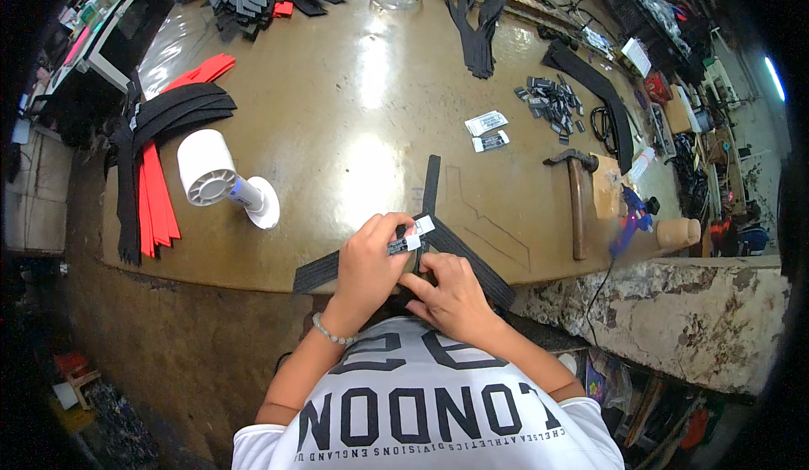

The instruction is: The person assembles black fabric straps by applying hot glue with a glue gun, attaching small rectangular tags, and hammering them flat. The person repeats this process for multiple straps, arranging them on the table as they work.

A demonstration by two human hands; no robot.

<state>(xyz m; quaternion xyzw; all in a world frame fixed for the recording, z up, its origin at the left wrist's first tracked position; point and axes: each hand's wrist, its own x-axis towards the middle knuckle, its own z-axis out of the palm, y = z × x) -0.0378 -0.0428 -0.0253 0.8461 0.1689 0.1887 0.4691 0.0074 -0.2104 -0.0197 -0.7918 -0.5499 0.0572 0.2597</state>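
A black webbing strap piece (pixel 472 259) lies at the table's near edge, its three arms spread in a Y. Over its centre, my left hand (pixel 366 259) is closed on small black-and-white labels (pixel 404 245), which stick out past the fingertips. Close on the right, my right hand (pixel 455 293) has its thumb and fingers bent together at the middle of the strap piece. Whatever lies between those fingers is hidden.
A white tape dispenser (pixel 206 166) stands left, beside black and red straps (pixel 160 192). Loose labels (pixel 489 131) and a pile of small black tags (pixel 552 103) lie right. Further right are a hammer (pixel 578 209), scissors (pixel 603 128) and a blue glue gun (pixel 632 217).
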